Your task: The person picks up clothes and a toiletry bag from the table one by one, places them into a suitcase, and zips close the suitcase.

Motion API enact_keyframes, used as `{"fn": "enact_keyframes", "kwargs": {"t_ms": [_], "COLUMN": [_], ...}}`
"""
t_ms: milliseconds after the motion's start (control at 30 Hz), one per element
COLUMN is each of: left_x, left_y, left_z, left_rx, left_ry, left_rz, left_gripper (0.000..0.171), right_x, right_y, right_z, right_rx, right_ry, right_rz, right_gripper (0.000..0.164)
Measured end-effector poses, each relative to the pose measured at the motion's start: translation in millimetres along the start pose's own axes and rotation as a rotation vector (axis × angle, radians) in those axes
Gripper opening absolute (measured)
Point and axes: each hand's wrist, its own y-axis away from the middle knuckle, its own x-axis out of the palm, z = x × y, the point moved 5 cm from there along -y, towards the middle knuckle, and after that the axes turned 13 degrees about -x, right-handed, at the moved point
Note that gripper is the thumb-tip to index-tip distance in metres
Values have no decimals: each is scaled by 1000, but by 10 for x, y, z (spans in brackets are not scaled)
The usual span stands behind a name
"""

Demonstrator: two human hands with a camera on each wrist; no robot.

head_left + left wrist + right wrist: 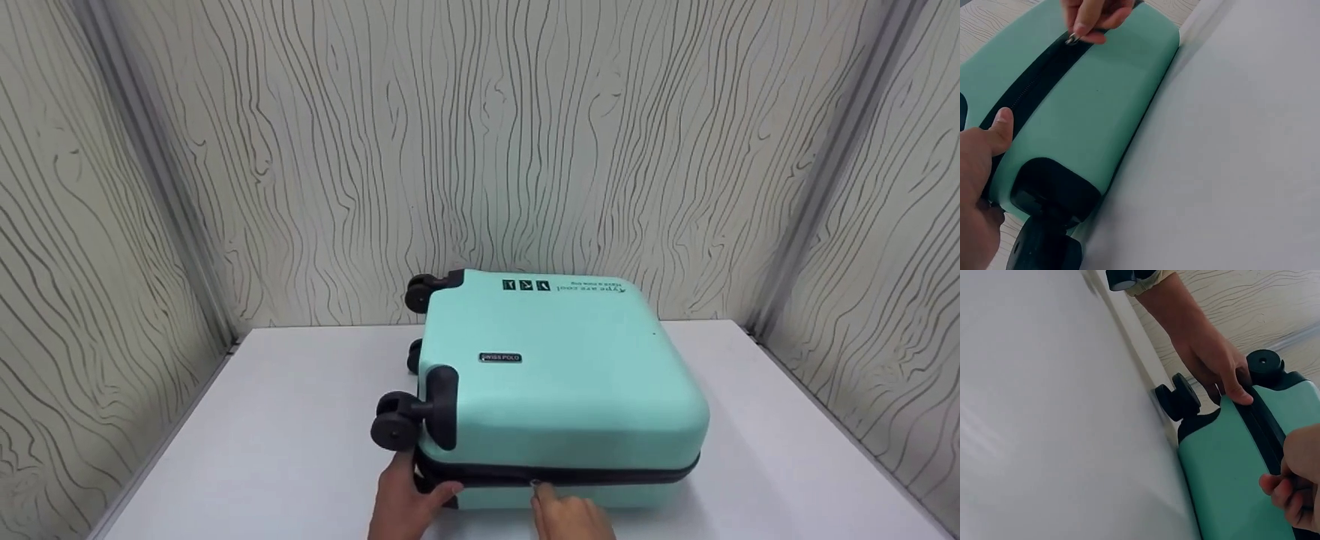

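Note:
A mint-green hard-shell suitcase [559,405] lies flat on the white table, its black wheels [395,429] pointing left. Along its near side runs a black zipper band [630,475]. My left hand [405,499] grips the near left corner below a wheel, the thumb pressed on the band [1027,93] and the other fingers behind the corner, partly hidden. Around the middle of the near side, my right hand [570,516] pinches the metal zipper pull [1072,39] between thumb and curled fingers. In the right wrist view both hands show on the band, the right hand [1297,478] nearest.
The white tabletop [285,427] extends to both sides of the suitcase. Behind it stands a wood-grain patterned wall [450,150], with side walls at left and right.

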Motion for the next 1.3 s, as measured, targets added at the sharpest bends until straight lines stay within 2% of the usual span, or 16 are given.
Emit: {"fn": "enact_keyframes", "kwargs": {"t_ms": [200,333,433,533,667,900,1033,1167,1300], "left_x": [38,38,41,49,68,103,85,64,73], "left_y": [-1,1,4,10,15,9,31,59,78], "left_z": [-7,-16,-5,-3,-11,-31,-62,-101,-103], "left_rx": [49,89,85,76,83,101,164,254,304], "left_ry": [8,19,31,45,44,37,28,5,-24], "left_rz": [42,119,182,203,190,189,146,79,31], "left_gripper": [95,87,85,84,82,77,75,68,63], "right_x": [84,107,127,148,173,202,214,232,247], "right_y": [-119,-150,-169,-207,-288,-409,-466,-534,-604], "right_z": [152,184,222,281,375,508,586,673,762], "right_rx": [-25,-30,-53,-67,-79,-144,-159,-154,-180], "right_ry": [3,14,26,52,82,47,41,39,93], "right_rz": [42,33,12,-3,-1,20,55,98,101], "right_gripper": [17,16,15,16,16,19,21,24,21]}}
